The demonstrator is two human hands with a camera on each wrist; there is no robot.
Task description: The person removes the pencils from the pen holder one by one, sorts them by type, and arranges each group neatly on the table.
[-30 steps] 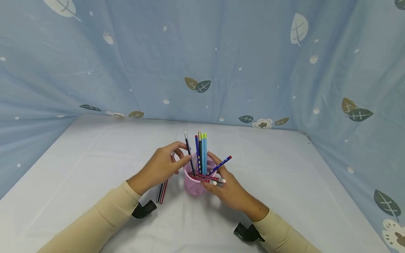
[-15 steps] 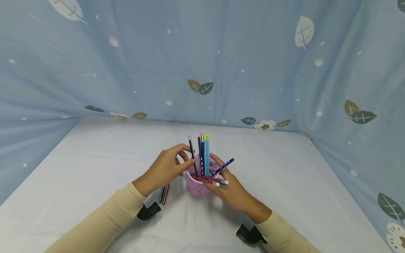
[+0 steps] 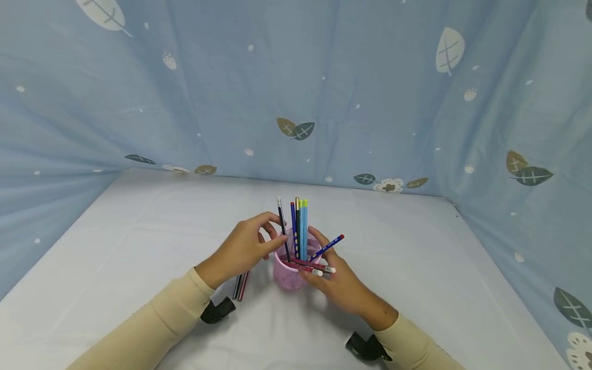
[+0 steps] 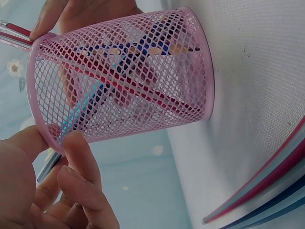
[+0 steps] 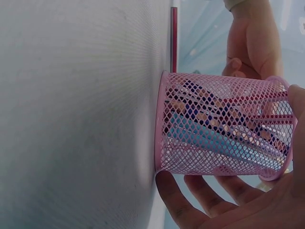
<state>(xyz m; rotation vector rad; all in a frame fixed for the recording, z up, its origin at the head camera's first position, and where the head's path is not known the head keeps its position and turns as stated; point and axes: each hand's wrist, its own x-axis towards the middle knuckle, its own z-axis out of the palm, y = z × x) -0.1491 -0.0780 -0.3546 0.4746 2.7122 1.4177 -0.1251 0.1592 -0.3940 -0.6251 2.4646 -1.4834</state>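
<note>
Inside pink cup (image 3: 288, 280), pencils' lower ends (image 4: 157, 98): wrist views only.

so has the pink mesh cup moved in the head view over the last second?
No, no visible shift: judged against the loose red pencil lying to its left, the pink mesh cup sits in the same place.

The head view looks forward and down from above the near side, well back, taking in the table (image 3: 393, 257) and far curtain (image 3: 231, 77). The wrist views sit low and close, turned sideways: the left faces the cup (image 3: 288, 280) from the left, the right from the right. Both share the cup, left hand (image 3: 244, 245) and right hand (image 3: 343, 282).
</note>
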